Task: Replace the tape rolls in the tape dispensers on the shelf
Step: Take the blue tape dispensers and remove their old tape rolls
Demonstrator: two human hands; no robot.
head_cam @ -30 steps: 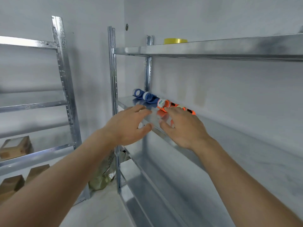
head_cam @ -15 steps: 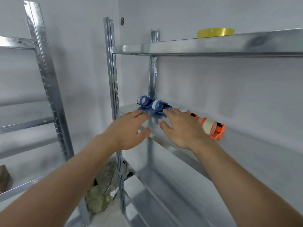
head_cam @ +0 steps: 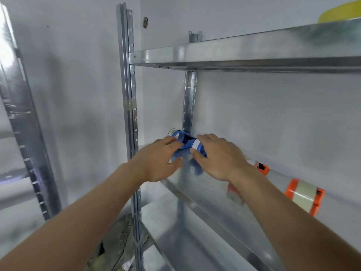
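A blue tape dispenser point(head_cam: 186, 141) lies at the far left of the middle shelf point(head_cam: 207, 188), close to the rear post. My right hand point(head_cam: 216, 155) closes on its right end, thumb below and fingers above the white roll. To its left my left hand point(head_cam: 156, 161) has its fingers spread, fingertips touching the blue handle and thumb held apart below. Two orange dispensers lie further right: one point(head_cam: 260, 167) just behind my right wrist, and one point(head_cam: 302, 196) holding a pale tape roll. On the upper shelf point(head_cam: 234, 53) sits a yellow tape roll point(head_cam: 340, 13).
The rack's front upright point(head_cam: 128, 114) stands just left of my left hand. A second metal rack point(head_cam: 25, 137) is at the far left. Below are a lower shelf point(head_cam: 195, 243) and a crumpled bag point(head_cam: 117, 243) on the floor.
The view has moved closer and to the left. Both hands have travelled from the orange dispensers along the shelf to the blue one, and my right hand has closed on it.
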